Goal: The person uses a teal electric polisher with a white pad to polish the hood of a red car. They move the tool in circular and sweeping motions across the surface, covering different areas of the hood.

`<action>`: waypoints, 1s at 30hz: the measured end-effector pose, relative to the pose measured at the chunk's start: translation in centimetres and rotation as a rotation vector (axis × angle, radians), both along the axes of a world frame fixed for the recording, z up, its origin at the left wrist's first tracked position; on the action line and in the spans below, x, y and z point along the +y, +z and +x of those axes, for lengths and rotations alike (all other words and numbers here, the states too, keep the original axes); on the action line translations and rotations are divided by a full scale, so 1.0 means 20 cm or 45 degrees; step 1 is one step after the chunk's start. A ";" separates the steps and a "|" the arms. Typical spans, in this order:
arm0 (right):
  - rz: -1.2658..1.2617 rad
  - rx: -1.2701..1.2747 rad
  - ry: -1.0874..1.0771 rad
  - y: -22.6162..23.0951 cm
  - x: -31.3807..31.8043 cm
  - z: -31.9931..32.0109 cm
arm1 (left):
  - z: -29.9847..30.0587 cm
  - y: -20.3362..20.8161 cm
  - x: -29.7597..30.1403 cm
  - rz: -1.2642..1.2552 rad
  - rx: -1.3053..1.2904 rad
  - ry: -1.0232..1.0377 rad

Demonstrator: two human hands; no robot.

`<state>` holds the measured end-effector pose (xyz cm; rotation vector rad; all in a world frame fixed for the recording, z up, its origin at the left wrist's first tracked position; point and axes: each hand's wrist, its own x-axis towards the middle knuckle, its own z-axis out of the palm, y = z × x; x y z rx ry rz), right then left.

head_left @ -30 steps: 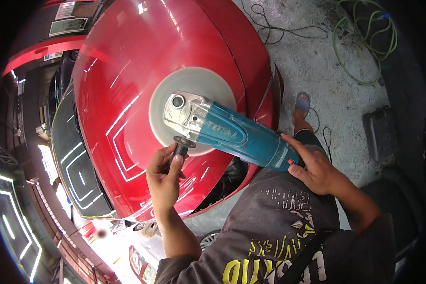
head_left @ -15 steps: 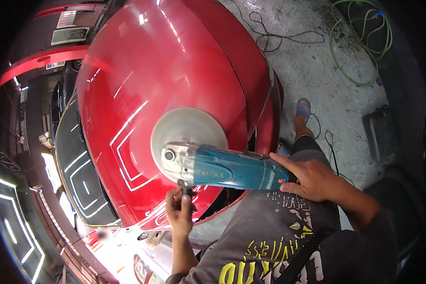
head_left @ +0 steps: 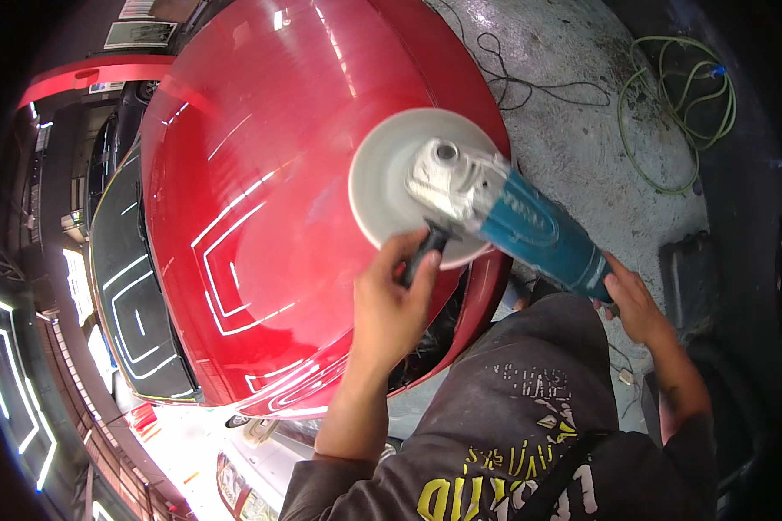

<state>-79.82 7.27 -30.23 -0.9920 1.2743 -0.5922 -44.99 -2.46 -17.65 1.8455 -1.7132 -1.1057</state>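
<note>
A teal polisher (head_left: 534, 224) with a silver metal head is held in both my hands over the right side of a red car hood (head_left: 269, 174). Its wide, pale round pad (head_left: 381, 178) faces the paint; whether it touches the surface I cannot tell. My left hand (head_left: 397, 291) is wrapped around the black side handle (head_left: 427, 250) below the head. At the rear end of the body, my right hand (head_left: 632, 300) grips the polisher, its fingers partly hidden underneath. Bright light strips reflect in the glossy hood.
A dark cable (head_left: 530, 85) snakes over the concrete floor (head_left: 573, 148) at the far right. Beyond it lies a coiled green hose (head_left: 665, 178). A black case (head_left: 688, 278) stands on the right. The dark windshield (head_left: 139, 321) is at left.
The polisher has moved right and away from me across the hood, from near its middle to its right side. Its body has turned more diagonal, and both hands have travelled with it.
</note>
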 end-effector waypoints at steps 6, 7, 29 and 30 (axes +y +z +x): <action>0.018 -0.030 -0.030 0.10 -0.38 0.01 | -0.04 0.07 -0.48 0.062 -0.063 0.052; 0.014 -0.045 -0.023 0.12 -0.43 0.02 | -0.04 0.09 -0.51 0.063 -0.062 0.056; 0.092 -0.070 -0.036 0.04 0.08 0.00 | -0.05 0.07 -0.02 0.082 -0.013 0.051; 0.078 -0.067 -0.030 0.04 0.12 0.01 | -0.04 0.07 0.01 0.080 -0.009 0.045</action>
